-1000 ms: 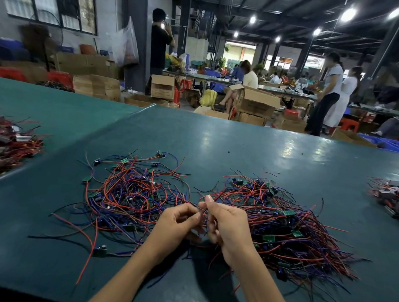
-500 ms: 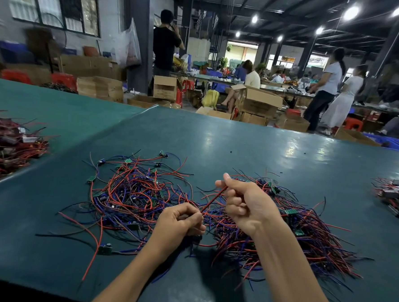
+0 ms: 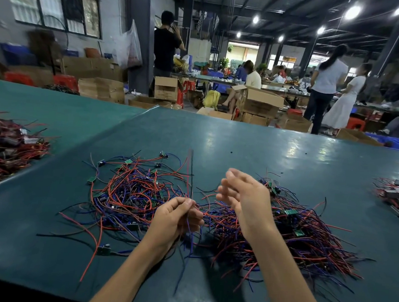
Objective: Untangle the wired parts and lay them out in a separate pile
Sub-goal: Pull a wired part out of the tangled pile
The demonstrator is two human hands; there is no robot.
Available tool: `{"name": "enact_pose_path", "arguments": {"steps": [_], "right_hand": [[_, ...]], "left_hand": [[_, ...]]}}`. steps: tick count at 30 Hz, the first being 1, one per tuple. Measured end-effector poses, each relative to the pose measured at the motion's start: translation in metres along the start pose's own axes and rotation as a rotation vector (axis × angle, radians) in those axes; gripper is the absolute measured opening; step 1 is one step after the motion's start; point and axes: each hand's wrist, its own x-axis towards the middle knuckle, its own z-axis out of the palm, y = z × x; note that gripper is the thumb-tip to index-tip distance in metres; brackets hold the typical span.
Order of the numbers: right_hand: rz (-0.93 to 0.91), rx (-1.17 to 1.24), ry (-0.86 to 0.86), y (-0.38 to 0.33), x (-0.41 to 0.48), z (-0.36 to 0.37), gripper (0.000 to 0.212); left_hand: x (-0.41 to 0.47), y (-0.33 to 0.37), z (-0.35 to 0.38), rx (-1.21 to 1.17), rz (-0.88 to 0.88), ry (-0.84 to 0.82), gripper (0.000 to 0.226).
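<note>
Releasing the red lead it was pinching half a second ago, the right hand (image 3: 242, 195) is now hanging with its grip released, fingers loose, over the left edge of the tangled heap (image 3: 300, 236). The green tabletop (image 3: 240, 148) is carrying everything. The tangled heap is lying dense on it, and the looser pile (image 3: 130, 193) of freed parts is spreading just left of the heap. The left hand (image 3: 178, 217) is hovering between the two, just left of the heap, its grip pinching one wired part (image 3: 189, 173). That part's red and black leads are standing up above the fingers while blue tails are dangling below. It is looking nearly free, though strands from the heap may be crossing its tails. Doing this well is going to mean lifting slowly, watching for snags, steadying the heap with the free right hand, then laying the part leftward, away from the heap, leads straight.
</note>
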Motion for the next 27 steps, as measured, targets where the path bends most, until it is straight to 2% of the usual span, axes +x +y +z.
{"name": "enact_pose_path", "arguments": {"steps": [2, 6, 9, 10, 13, 15, 18, 21, 24, 27], "right_hand": [[-0.049, -0.220, -0.016, 0.013, -0.011, -0.002, 0.014], [0.062, -0.460, -0.186, 0.039, -0.029, 0.001, 0.024], [0.049, -0.677, -0.235, 0.055, -0.034, 0.001, 0.027], [0.067, -0.652, -0.243, 0.059, -0.035, 0.003, 0.028], [0.152, -0.345, -0.236, 0.067, -0.036, 0.009, 0.031], [0.118, -0.318, -0.190, 0.070, -0.035, 0.008, 0.035], [0.096, -0.324, -0.176, 0.072, -0.037, 0.002, 0.044], [0.062, -0.357, -0.200, 0.072, -0.041, -0.001, 0.037], [0.054, -0.422, -0.236, 0.070, -0.043, 0.002, 0.031], [0.133, -0.313, -0.223, 0.067, -0.044, 0.006, 0.031]], "left_hand": [[0.003, 0.002, -0.001, -0.033, 0.015, 0.009, 0.019], [0.009, -0.001, 0.004, -0.048, 0.047, 0.049, 0.028], [0.011, -0.002, 0.016, -0.096, 0.059, 0.047, 0.038], [0.010, -0.001, 0.020, -0.090, 0.054, 0.036, 0.041], [0.005, 0.006, 0.030, 0.037, 0.002, -0.050, 0.051], [0.001, 0.009, 0.030, 0.145, -0.044, -0.136, 0.051], [-0.004, 0.012, 0.023, 0.152, -0.147, -0.251, 0.042], [-0.006, 0.016, 0.013, 0.193, -0.238, -0.370, 0.044], [-0.004, 0.017, 0.007, 0.189, -0.268, -0.308, 0.039], [-0.002, 0.019, 0.008, 0.212, -0.228, -0.249, 0.031]]}}
